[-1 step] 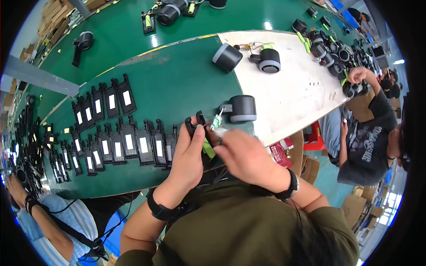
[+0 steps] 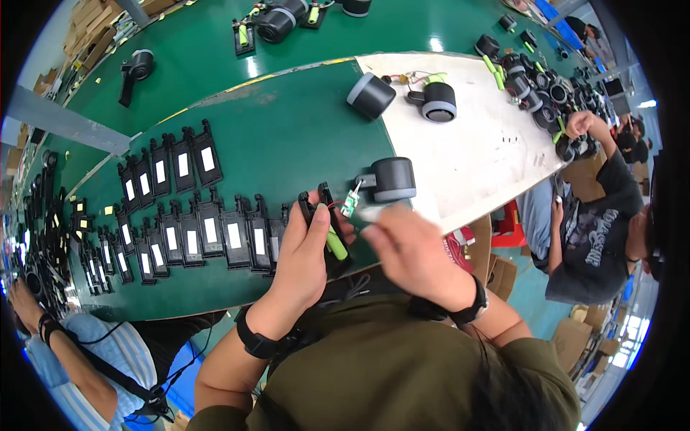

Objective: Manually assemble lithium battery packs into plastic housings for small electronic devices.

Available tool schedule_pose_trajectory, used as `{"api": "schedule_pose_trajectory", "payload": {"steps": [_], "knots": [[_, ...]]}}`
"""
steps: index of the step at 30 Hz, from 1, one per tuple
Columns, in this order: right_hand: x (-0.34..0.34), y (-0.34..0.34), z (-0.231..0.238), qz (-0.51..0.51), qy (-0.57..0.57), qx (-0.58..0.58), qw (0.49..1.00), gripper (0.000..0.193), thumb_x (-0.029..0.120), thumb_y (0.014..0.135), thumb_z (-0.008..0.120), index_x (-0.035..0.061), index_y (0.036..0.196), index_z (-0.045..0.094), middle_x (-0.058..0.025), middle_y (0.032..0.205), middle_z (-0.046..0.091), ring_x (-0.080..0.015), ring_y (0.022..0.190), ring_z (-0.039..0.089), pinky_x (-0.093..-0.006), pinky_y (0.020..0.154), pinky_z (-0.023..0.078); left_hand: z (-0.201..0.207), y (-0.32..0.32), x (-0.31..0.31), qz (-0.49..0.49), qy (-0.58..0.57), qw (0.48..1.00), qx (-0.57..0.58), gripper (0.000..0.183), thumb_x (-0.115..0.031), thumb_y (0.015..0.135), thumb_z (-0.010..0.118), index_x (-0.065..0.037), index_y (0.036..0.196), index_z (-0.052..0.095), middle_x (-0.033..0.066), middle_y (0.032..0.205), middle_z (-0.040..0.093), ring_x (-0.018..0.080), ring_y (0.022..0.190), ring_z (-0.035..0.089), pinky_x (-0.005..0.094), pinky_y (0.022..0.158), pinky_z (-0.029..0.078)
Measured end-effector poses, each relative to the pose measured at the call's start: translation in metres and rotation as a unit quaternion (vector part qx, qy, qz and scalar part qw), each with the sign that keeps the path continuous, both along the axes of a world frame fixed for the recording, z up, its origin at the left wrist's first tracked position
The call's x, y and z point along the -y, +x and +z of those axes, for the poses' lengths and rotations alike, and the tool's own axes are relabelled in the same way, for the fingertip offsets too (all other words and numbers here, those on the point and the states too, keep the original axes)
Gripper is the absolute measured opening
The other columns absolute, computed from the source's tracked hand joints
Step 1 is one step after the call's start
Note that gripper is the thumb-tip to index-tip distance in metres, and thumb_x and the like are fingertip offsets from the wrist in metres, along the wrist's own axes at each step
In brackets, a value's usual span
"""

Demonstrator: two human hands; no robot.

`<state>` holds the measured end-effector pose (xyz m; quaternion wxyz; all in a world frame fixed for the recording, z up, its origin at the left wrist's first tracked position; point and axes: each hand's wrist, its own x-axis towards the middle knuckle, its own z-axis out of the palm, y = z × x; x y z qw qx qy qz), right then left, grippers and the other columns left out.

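Observation:
My left hand grips a black plastic housing with two prongs at its far end. A light green battery cell lies in this housing. Beside the prongs hangs a small green circuit board, joined by thin wires. Just right of the board is my right hand, smeared by motion, its fingers curled together. A whitish blur shows at its fingertips, too unclear to name. Close beyond the board rests a black cylindrical unit with a grey rim and a short arm; a wire runs from it to the board.
Several black housings with white labels stand in rows at left on the green table. Two more cylindrical units lie near the white sheet. More parts pile up at right, near a co-worker's hand. Another person's hand is at far left.
My right hand has drawn back to the right from the housing, so the battery cell and the circuit board show more fully. My left hand keeps its hold.

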<state>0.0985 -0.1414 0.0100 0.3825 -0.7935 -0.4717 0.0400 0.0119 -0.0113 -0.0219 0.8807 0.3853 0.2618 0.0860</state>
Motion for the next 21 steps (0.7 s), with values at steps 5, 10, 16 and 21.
{"api": "schedule_pose_trajectory", "payload": {"steps": [5,10,16,21], "knots": [[-0.006,0.025,0.001,0.077,0.000,0.117,0.990,0.017,0.008,0.068,0.058,0.0041,0.084,0.055,-0.0111,0.083,0.057,-0.0325,0.073,0.055,-0.0416,0.067,0.043,0.008,-0.009,-0.008,-0.107,0.087,0.990,0.007,0.030,-0.017,0.093,0.048,-0.003,0.120,0.044,0.0067,0.091,0.057,0.0145,0.073,0.056,0.0276,0.064,0.048],[-0.013,0.024,-0.007,0.202,-0.059,0.060,0.976,0.014,0.019,0.074,0.064,0.0097,0.080,0.055,-0.0044,0.081,0.056,-0.0237,0.088,0.052,-0.0366,0.072,0.040,0.003,-0.035,-0.018,-0.081,0.225,0.971,0.020,0.028,-0.010,0.090,0.047,0.000,0.116,0.042,0.0115,0.086,0.057,0.0150,0.060,0.055,0.0254,0.053,0.048],[-0.003,0.021,-0.005,0.031,-0.036,0.217,0.975,0.010,0.018,0.073,0.058,0.0105,0.077,0.052,-0.0010,0.075,0.048,-0.0184,0.077,0.047,-0.0299,0.069,0.036,0.033,-0.014,-0.021,-0.137,0.168,0.976,-0.014,0.028,-0.022,0.098,0.038,0.001,0.110,0.048,0.0080,0.088,0.061,0.0137,0.067,0.056,0.0255,0.060,0.048],[-0.004,0.019,-0.011,-0.011,0.016,0.240,0.971,0.017,0.015,0.072,0.054,0.0079,0.087,0.051,-0.0022,0.074,0.046,-0.0172,0.067,0.052,-0.0285,0.061,0.038,-0.003,0.004,-0.023,-0.162,0.153,0.974,0.045,0.025,-0.011,0.091,0.039,0.000,0.113,0.041,0.0128,0.084,0.056,0.0166,0.053,0.056,0.0287,0.048,0.051]]}}
